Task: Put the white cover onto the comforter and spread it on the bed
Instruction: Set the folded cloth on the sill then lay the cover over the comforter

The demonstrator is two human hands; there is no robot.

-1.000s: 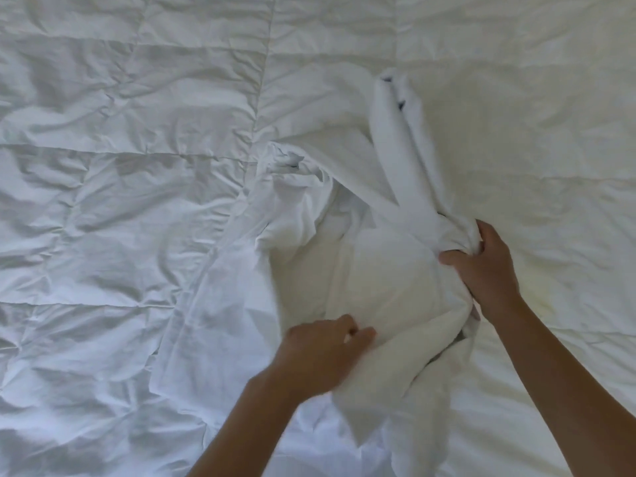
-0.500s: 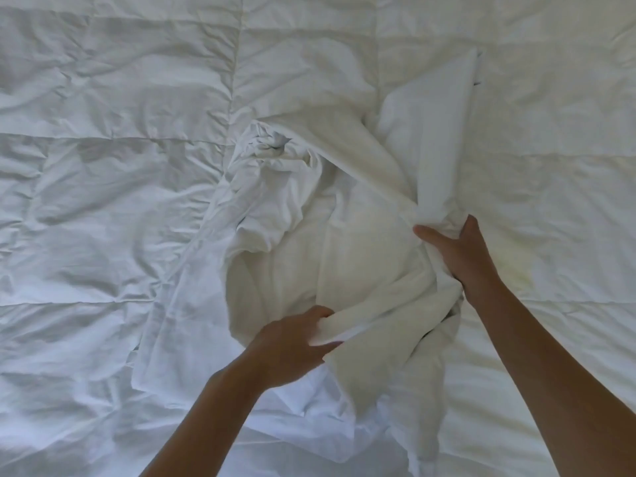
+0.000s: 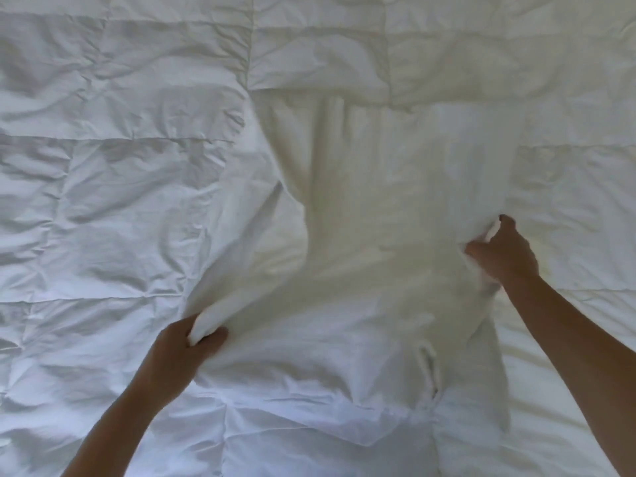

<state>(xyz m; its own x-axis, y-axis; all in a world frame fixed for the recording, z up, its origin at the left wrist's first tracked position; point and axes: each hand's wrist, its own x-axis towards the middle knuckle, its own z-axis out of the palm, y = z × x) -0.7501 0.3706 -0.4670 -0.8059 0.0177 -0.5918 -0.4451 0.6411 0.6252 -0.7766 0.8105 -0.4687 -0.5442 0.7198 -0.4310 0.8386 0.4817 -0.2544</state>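
Observation:
A quilted white comforter (image 3: 113, 187) fills the whole head view, lying flat and wrinkled. On top of it, in the middle, lies the smooth white cover (image 3: 385, 215), partly unfolded into a broad panel stretched between my hands. My left hand (image 3: 187, 352) grips a bunched fold of the cover at its lower left. At the cover's right side my right hand (image 3: 504, 254) pinches its edge. A small slit-like fold (image 3: 428, 370) shows near the cover's lower edge.
The comforter reaches past every edge of the view, with stitched squares and creases at left and top. No bed edge or other object shows.
The bunched cover has been pulled apart and now lies much flatter and wider. My left hand moved left and down with its fold; my right hand shifted right.

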